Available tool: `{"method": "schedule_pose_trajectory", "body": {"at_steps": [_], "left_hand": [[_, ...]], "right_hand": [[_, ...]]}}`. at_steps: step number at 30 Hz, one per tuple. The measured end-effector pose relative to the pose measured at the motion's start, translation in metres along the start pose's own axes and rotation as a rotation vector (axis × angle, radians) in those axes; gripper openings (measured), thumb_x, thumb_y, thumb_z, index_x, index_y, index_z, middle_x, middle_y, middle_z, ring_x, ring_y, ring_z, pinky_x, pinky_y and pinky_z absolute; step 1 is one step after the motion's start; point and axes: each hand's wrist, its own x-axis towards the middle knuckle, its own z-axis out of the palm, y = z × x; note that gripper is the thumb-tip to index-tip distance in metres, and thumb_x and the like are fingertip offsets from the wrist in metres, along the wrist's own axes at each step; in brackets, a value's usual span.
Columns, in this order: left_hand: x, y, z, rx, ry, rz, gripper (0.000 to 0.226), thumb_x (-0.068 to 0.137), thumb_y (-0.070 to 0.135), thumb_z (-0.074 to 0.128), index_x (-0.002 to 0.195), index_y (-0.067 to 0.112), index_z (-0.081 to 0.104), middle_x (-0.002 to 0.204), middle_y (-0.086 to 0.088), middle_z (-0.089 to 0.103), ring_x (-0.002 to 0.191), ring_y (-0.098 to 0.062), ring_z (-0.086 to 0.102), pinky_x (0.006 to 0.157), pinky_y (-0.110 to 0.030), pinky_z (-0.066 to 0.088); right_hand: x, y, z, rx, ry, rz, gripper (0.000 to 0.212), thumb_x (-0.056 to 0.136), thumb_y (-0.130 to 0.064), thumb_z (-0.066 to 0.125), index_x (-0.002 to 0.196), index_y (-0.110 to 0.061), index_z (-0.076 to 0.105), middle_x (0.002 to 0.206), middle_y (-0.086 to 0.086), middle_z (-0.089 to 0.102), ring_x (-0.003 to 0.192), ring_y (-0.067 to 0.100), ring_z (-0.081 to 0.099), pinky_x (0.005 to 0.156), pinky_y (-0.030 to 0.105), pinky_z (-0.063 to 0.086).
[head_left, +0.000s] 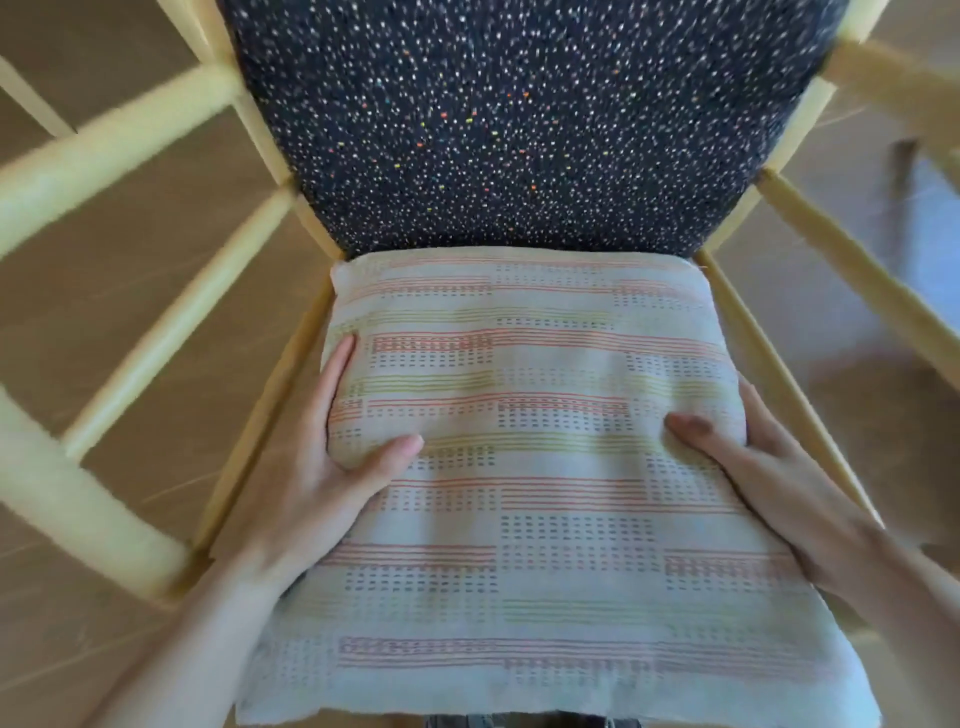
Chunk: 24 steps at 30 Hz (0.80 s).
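A pale square cushion (540, 467) with orange, green and dark stitched stripes lies on the seat of a light wooden armchair (119, 156). My left hand (322, 467) grips the cushion's left edge, thumb pressed on top and fingers along its side. My right hand (769, 467) grips the right edge the same way, thumb on top and fingers wrapped round the side, mostly hidden. Behind the cushion rises the chair's dark speckled backrest (519, 119).
Wooden armrests and rails (852, 280) run along both sides of the seat. A wooden floor (104, 291) shows through the frame on the left and right. The picture is slightly blurred.
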Motion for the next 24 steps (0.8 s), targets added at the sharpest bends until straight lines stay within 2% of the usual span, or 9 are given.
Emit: {"method": "schedule_pose_trajectory", "body": {"at_steps": [3,6,9,11,15,17,20,22,24], "left_hand": [[0.023,0.083,-0.039,0.03,-0.024,0.009,0.117,0.06,0.089,0.075,0.161,0.059,0.022,0.161,0.041,0.033,0.15,0.013,0.034,0.126,-0.034,0.03],[0.06,0.169,-0.078,0.028,-0.092,-0.04,0.121,0.052,0.098,0.072,0.157,0.065,0.022,0.154,0.047,0.034,0.141,0.02,0.035,0.116,-0.024,0.03],[0.104,0.252,-0.111,0.022,-0.14,-0.104,0.115,0.055,0.086,0.074,0.158,0.063,0.027,0.156,0.034,0.038,0.146,0.0,0.041,0.119,-0.033,0.036],[0.129,0.303,-0.128,0.04,-0.154,-0.122,0.109,0.064,0.074,0.078,0.16,0.057,0.028,0.166,0.021,0.034,0.152,-0.013,0.037,0.127,-0.046,0.029],[0.18,0.37,-0.146,0.074,-0.172,-0.126,0.077,0.097,0.041,0.072,0.162,0.046,0.031,0.173,0.01,0.03,0.156,-0.017,0.033,0.126,-0.04,0.026],[0.201,0.395,-0.153,0.116,-0.185,-0.142,0.071,0.101,0.037,0.068,0.161,0.046,0.033,0.173,0.007,0.031,0.156,-0.016,0.032,0.121,-0.036,0.028],[0.235,0.424,-0.164,0.145,-0.202,-0.159,0.066,0.101,0.042,0.067,0.159,0.049,0.035,0.172,0.007,0.033,0.155,-0.019,0.035,0.125,-0.041,0.028],[0.254,0.441,-0.171,0.17,-0.212,-0.175,0.064,0.1,0.047,0.066,0.157,0.053,0.037,0.17,0.009,0.035,0.153,-0.02,0.038,0.123,-0.042,0.031],[0.274,0.456,-0.176,0.143,-0.228,-0.184,0.063,0.101,0.046,0.066,0.157,0.052,0.039,0.168,0.009,0.039,0.149,-0.019,0.041,0.117,-0.039,0.035]], "right_hand": [[0.002,-0.095,-0.015,-0.029,-0.038,0.062,0.068,0.06,-0.064,0.089,0.12,-0.072,0.058,0.109,-0.013,0.082,0.092,0.019,0.082,0.069,0.033,0.066],[0.008,-0.19,-0.03,-0.064,-0.068,0.11,0.073,0.057,-0.067,0.088,0.125,-0.066,0.06,0.111,-0.012,0.082,0.096,0.021,0.082,0.083,0.038,0.062],[0.029,-0.278,-0.041,-0.06,-0.077,0.12,0.063,0.065,-0.052,0.09,0.124,-0.045,0.069,0.104,-0.004,0.084,0.088,0.019,0.083,0.064,0.029,0.064],[0.043,-0.334,-0.042,-0.098,-0.073,0.14,0.056,0.076,-0.05,0.082,0.128,-0.034,0.067,0.101,0.0,0.084,0.085,0.021,0.083,0.065,0.03,0.063],[0.074,-0.417,-0.047,-0.098,-0.115,0.253,0.054,0.08,-0.054,0.08,0.127,-0.03,0.065,0.103,0.009,0.084,0.088,0.028,0.083,0.064,0.032,0.064],[0.087,-0.447,-0.052,-0.124,-0.154,0.299,0.051,0.08,-0.057,0.08,0.12,-0.026,0.074,0.104,0.012,0.084,0.087,0.029,0.083,0.063,0.032,0.064],[0.113,-0.486,-0.057,-0.16,-0.207,0.345,0.051,0.069,-0.061,0.084,0.098,-0.02,0.087,0.1,0.013,0.084,0.079,0.027,0.083,0.059,0.03,0.064],[0.134,-0.506,-0.061,-0.174,-0.226,0.352,0.058,0.068,-0.063,0.086,0.106,-0.018,0.085,0.105,0.013,0.083,0.088,0.028,0.082,0.074,0.034,0.065],[0.154,-0.525,-0.065,-0.183,-0.236,0.381,0.069,0.053,-0.065,0.09,0.102,-0.017,0.087,0.11,0.014,0.082,0.092,0.03,0.081,0.087,0.039,0.062]]}}
